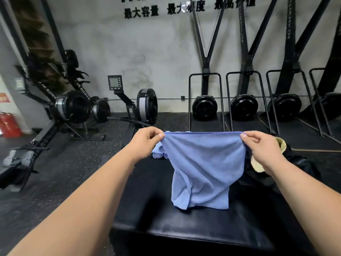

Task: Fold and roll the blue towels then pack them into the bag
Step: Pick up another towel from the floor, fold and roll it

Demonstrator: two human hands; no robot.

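A blue towel [203,167] hangs stretched between my hands above a black padded bench [166,222]. My left hand [145,139] pinches its top left corner and my right hand [258,143] pinches its top right corner. The towel's crumpled lower end rests on the bench. Behind the left hand, several rolled blue towels [158,152] lie on the bench's far end. A black bag [299,167] with a pale yellow lining [280,145] sits at the right, partly hidden by my right hand and the towel.
Rowing machines [73,108] stand on the dark gym floor at the left. A row of ski machines [243,106] lines the back wall. A red fire extinguisher [9,124] sits at the far left edge.
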